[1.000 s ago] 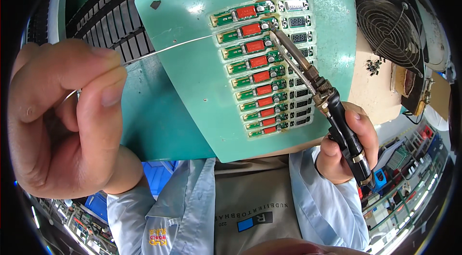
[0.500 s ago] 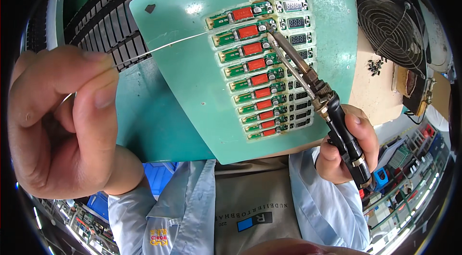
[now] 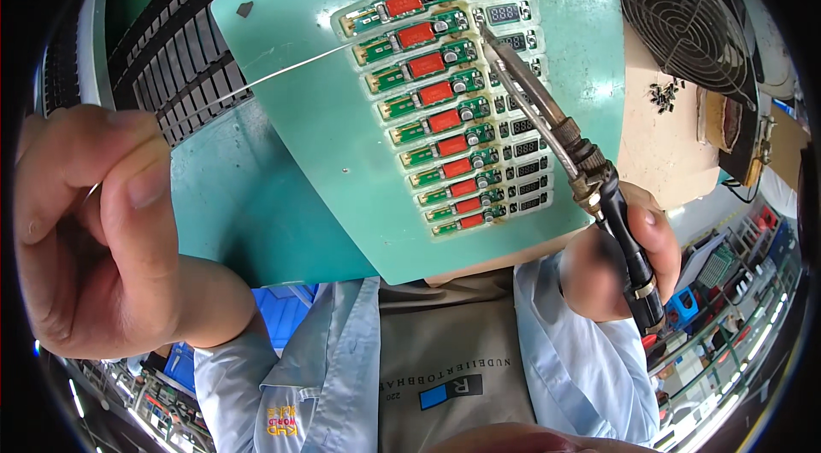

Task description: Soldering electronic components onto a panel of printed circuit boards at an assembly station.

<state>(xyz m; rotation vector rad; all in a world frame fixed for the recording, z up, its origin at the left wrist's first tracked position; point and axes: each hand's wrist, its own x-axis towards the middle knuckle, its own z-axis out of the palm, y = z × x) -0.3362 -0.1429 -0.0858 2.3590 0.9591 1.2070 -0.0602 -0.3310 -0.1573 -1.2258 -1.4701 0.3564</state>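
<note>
My left hand [image 3: 128,256] pinches the wire [image 3: 299,66]; my right hand [image 3: 599,286] grips the soldering iron [image 3: 590,164]. A slip could, I judge, scorch the display [image 3: 505,14].

Mint green across the panel [image 3: 333,205] at twelve o'clock, lined with green circuit boards [image 3: 376,50], red blocks [image 3: 416,34] and dark displays [image 3: 504,14]; silvery along the wire [image 3: 291,70] at ten, deeper teal over the counter [image 3: 256,214] at nine. Black on the soldering iron's handle [image 3: 624,231] at three, ringed concentrically on the fan grille [image 3: 684,32] at two.
</note>
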